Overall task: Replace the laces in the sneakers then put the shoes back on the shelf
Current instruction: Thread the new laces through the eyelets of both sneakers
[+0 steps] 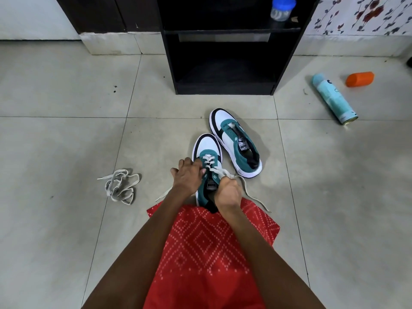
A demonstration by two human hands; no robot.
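Observation:
A teal, white and black sneaker (206, 150) stands on the tiled floor just in front of me, with a white lace (208, 160) crossed through its lower eyelets. My left hand (187, 177) grips the shoe's left side at the eyelets. My right hand (227, 191) holds the lace, whose loose end (254, 197) trails off to the right. Another end (163, 195) shows under my left forearm. The matching second sneaker (236, 141) lies unlaced to the right. A bundle of loose grey-white laces (121, 186) lies on the floor to the left.
A black shelf unit (225, 61) stands ahead with open lower compartments and a blue-lidded jar (282, 7) on its upper shelf. A light blue spray can (333, 98) and an orange cap (359, 79) lie at the right. Red patterned cloth (207, 253) covers my lap.

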